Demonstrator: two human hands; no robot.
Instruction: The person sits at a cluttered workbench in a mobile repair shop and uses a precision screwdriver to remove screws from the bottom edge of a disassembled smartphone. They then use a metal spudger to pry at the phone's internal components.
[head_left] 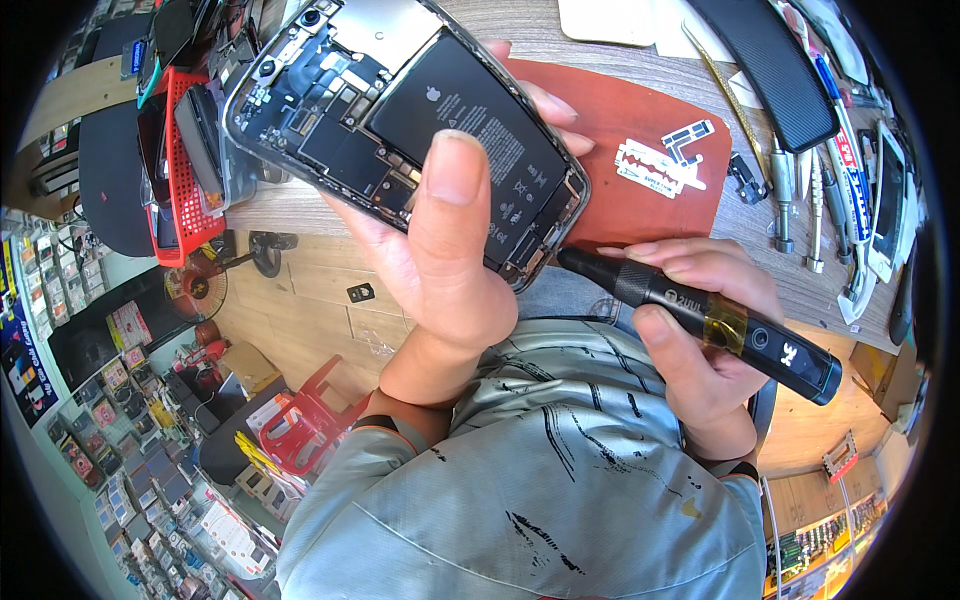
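My left hand (pixel 452 245) is closed round an opened smartphone (pixel 330 150), with the thumb across its face and fingertips on its far edge. The phone is tilted and its inside shows: a black battery (pixel 460 105), boards and camera modules. In my right hand (pixel 705 330) lies a black electric screwdriver (pixel 655 288) with a band of amber tape and a small lit display. Its tapered tip is right by the phone's lower right corner; whether it touches a screw I cannot tell.
Beyond the phone a red mat (pixel 640 110) carries a razor blade (pixel 650 168) and small metal shields. Tweezers (pixel 728 75), a small screwdriver (pixel 783 205), a blue marker (pixel 850 150) and a black slab (pixel 770 60) lie at the right. A red basket (pixel 182 180) holds phones at the left.
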